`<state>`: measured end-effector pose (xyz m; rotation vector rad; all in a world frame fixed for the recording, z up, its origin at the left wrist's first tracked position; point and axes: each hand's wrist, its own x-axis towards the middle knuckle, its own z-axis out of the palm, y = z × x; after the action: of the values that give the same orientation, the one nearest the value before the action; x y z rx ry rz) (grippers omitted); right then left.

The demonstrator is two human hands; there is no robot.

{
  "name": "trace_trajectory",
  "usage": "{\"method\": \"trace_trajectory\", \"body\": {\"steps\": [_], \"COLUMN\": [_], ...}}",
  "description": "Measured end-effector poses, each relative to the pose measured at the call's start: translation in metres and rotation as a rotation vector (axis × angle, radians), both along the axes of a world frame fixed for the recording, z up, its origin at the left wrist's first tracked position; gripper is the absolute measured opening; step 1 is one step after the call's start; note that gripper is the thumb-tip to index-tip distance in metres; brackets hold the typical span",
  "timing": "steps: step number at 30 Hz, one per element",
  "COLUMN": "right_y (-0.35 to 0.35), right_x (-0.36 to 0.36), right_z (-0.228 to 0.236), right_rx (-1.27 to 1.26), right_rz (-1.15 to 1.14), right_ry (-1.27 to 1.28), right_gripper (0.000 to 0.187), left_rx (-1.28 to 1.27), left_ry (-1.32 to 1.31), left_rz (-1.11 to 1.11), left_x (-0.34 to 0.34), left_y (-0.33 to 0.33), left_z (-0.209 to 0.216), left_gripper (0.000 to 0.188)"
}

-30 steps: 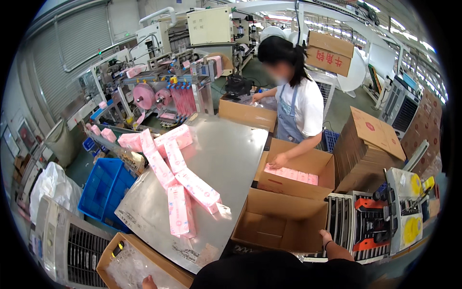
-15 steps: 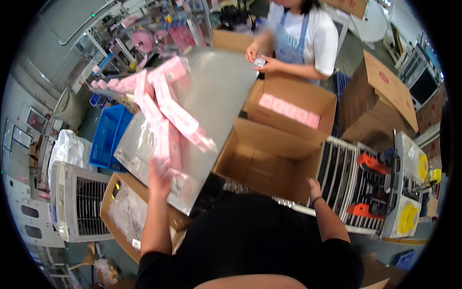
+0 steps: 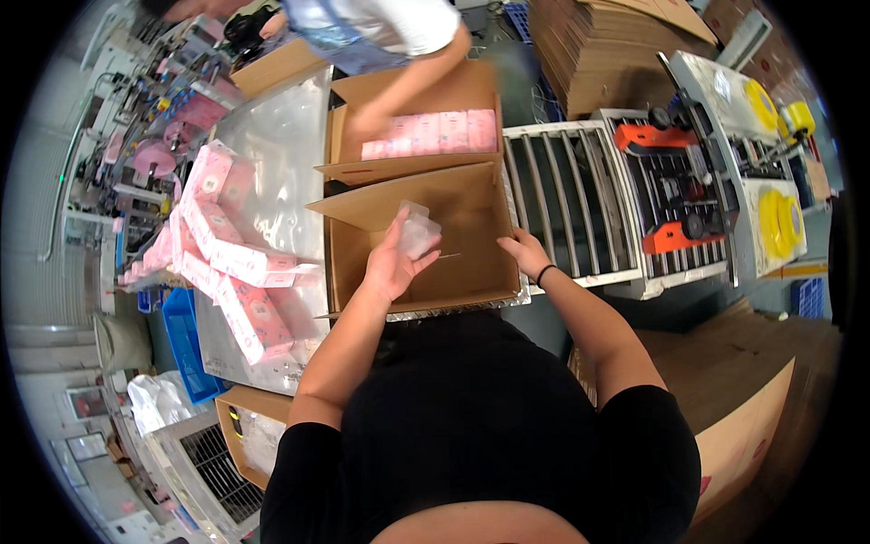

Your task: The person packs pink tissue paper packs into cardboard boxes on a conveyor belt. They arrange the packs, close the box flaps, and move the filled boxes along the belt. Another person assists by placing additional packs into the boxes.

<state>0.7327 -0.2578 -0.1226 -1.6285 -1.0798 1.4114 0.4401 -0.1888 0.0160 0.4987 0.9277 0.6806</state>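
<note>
My left hand (image 3: 392, 261) is over an open cardboard box (image 3: 362, 240), its fingers round a small translucent plastic piece (image 3: 419, 232) whose exact kind I cannot make out. Brown cardboard shows inside the box beneath it. At the box's right side, my right hand (image 3: 526, 255) grips the wall near the rim. Directly beyond stands a second cardboard box (image 3: 412, 168) with a row of pink packs (image 3: 439, 132) in it. A co-worker's arm (image 3: 412, 86) reaches down into that box.
Pink packs in clear wrap (image 3: 240, 263) lie across the metal table (image 3: 288, 136) on the left. A blue bin (image 3: 184, 340) stands beside it. To the right runs a roller conveyor (image 3: 566, 199) toward a taping machine with orange parts (image 3: 671, 238). Flattened cartons (image 3: 598, 54) are stacked at the back.
My left hand has left the wrapped pink packs and is over the near box with the plastic piece. My view has turned right. The co-worker now leans over the far box.
</note>
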Motion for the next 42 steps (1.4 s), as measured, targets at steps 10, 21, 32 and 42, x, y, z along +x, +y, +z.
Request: {"method": "trace_trajectory", "body": {"steps": [10,21,32,42], "right_y": [0.000,0.000,0.009,0.095], "right_x": [0.000,-0.002,-0.002,-0.054], "right_z": [0.007,0.036,0.041,0.172], "right_rx": [0.021,-0.013,-0.097,0.328], "right_rz": [0.036,0.045,0.172,0.308], "right_ry": [0.019,0.059,0.113,-0.882], "right_gripper": [0.064,0.060,0.057,0.067], "left_rx": [0.071,0.438,-0.204,0.266], "left_ry": [0.574,0.518,2.081,2.137], "left_rz": [-0.391,0.040,0.585,0.490], "left_x": [0.040,0.011,-0.491,-0.459], "left_y": [-0.006,-0.018,-0.320,-0.243], "left_z": [0.002,-0.005,0.036,-0.002], "left_gripper": [0.055,0.043,0.062,0.083]}}
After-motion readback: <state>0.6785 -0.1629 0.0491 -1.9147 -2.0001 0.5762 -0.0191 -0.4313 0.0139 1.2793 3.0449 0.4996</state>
